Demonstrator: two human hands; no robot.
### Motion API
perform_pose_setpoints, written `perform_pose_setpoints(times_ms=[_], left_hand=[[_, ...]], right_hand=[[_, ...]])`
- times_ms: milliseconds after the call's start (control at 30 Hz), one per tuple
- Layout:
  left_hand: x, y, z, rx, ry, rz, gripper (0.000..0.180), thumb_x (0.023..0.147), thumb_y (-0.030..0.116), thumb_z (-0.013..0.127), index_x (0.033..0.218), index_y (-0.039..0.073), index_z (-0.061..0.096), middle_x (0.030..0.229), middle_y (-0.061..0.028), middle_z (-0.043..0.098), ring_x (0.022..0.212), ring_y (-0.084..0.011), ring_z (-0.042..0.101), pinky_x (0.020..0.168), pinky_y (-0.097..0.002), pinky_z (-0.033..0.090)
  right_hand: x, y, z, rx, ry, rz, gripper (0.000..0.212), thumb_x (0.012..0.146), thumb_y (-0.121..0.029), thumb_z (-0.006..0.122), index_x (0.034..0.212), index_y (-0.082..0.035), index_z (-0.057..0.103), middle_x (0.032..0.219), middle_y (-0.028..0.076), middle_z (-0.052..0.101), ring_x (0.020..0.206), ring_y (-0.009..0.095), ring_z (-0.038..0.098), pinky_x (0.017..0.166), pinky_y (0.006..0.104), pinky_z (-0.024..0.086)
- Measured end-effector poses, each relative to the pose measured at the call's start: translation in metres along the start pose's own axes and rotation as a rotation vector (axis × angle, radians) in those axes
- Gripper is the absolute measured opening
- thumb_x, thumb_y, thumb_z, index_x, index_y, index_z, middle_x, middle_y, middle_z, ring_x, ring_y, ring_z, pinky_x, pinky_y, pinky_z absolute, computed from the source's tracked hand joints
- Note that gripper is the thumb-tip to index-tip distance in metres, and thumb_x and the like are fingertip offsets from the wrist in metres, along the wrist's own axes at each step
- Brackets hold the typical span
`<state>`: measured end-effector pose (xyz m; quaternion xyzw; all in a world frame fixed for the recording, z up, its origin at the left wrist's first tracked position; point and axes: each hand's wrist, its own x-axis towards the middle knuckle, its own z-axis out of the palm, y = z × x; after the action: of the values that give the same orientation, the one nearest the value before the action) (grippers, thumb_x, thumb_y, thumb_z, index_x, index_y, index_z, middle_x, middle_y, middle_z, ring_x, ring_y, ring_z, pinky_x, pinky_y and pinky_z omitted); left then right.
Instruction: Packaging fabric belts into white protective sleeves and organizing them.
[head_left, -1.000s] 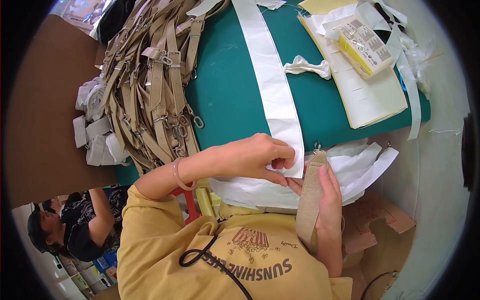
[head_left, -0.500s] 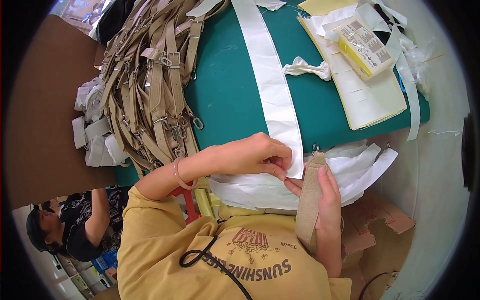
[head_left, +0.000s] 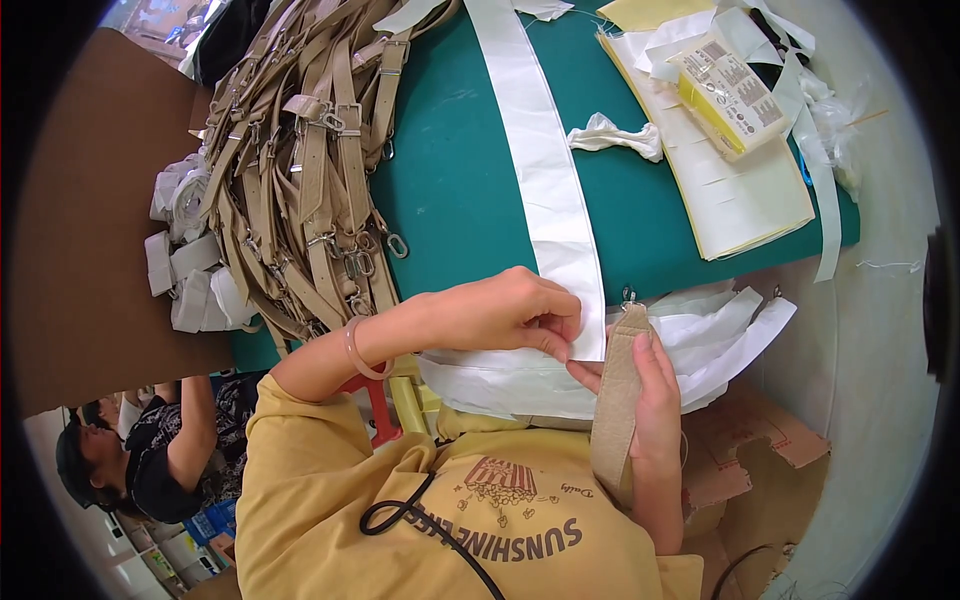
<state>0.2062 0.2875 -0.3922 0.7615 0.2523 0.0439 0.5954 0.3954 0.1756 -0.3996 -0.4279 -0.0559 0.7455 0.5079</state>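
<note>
My left hand (head_left: 535, 315), with a pink bangle on its wrist, is closed in a pinch at the lower left corner of a long white strip (head_left: 545, 180). This strip runs down the green table and hangs over its near edge. Just right of it, my right hand (head_left: 655, 405) grips a beige strap (head_left: 615, 405), held upright with a metal clasp (head_left: 630, 297) at its top end. Fingertips of the right hand reach left behind the strap, close to the strip's lower end; whether they touch it is hidden.
Many beige straps with metal buckles (head_left: 320, 160) lie heaped at left, beside white rolled bands (head_left: 195, 270). White sheeting (head_left: 500, 380) hangs below the table edge. Papers (head_left: 735, 195), a yellow-white packet (head_left: 728, 95) and a crumpled white cloth (head_left: 615, 137) lie at right. A co-worker (head_left: 150, 460) is at lower left.
Both hands have barely moved and keep their grips. The strip's lower end and the strap have shifted very slightly. The co-worker at lower left has moved a little.
</note>
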Motion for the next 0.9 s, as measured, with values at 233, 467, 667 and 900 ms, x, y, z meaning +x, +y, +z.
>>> perform_pose_setpoints(times_ms=[233,467,667,900], left_hand=[[0.000,0.010,-0.002,0.056,-0.025,-0.049,0.022,0.078,0.014,0.074,0.084,0.002,0.056,0.073,-0.0062,0.058,0.061,-0.0174,0.054,0.056,-0.0305,0.044],[-0.001,0.000,0.000,0.021,-0.006,-0.013,0.016,0.079,0.008,0.071,0.087,0.002,0.059,0.078,-0.0058,0.060,0.066,-0.0178,0.059,0.060,-0.0302,0.046],[-0.002,-0.004,0.002,0.012,0.027,0.063,0.011,0.085,0.007,0.065,0.086,0.000,0.057,0.077,-0.0107,0.062,0.066,-0.0233,0.060,0.062,-0.0340,0.046],[0.007,0.012,-0.023,0.352,0.300,0.154,0.013,0.087,0.015,0.062,0.093,0.003,0.061,0.086,-0.0114,0.063,0.083,-0.0291,0.059,0.074,-0.0393,0.047]], right_hand=[[0.001,0.003,-0.004,-0.012,0.004,-0.006,0.042,0.100,-0.029,0.041,0.131,-0.001,0.038,0.118,0.012,0.049,0.097,0.034,0.062,0.089,0.0479,0.053],[0.002,0.000,-0.001,-0.015,-0.007,0.013,0.033,0.101,-0.030,0.040,0.121,-0.003,0.045,0.112,0.009,0.049,0.096,0.023,0.059,0.092,0.0472,0.051],[0.002,0.002,-0.002,-0.013,0.002,0.012,0.039,0.101,-0.029,0.040,0.128,-0.002,0.041,0.115,0.010,0.049,0.098,0.028,0.060,0.090,0.0477,0.052],[0.011,-0.002,0.010,-0.067,-0.021,-0.012,0.037,0.100,-0.030,0.045,0.127,-0.006,0.045,0.112,0.006,0.056,0.100,0.019,0.059,0.087,0.0382,0.052]])
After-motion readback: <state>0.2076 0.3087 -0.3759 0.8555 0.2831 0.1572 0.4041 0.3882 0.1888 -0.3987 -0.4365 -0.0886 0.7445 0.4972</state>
